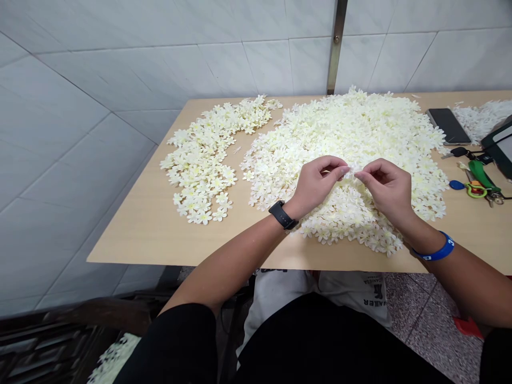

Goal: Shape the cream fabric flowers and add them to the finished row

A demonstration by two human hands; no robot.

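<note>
A broad heap of white artificial flowers point(344, 128) with pale yellow centres covers the middle of the table. Over its front half, my left hand point(320, 184) and my right hand point(386, 186) face each other, fingertips a short way apart. Thumb and forefinger are pinched together on each hand. Between the pinches shows a small white artificial flower point(352, 169), hard to pick out against the heap; both hands seem to hold its edges. A black watch is on my left wrist, a blue band on my right.
A smaller curved pile of the same flowers point(204, 160) lies on the table point(140, 229) at left. Toward the right are a phone point(448, 126), green-handled keys point(482, 176), thin white pieces point(486, 117) and a dark box point(500, 146). Tiled wall point(256, 58) borders the table's back.
</note>
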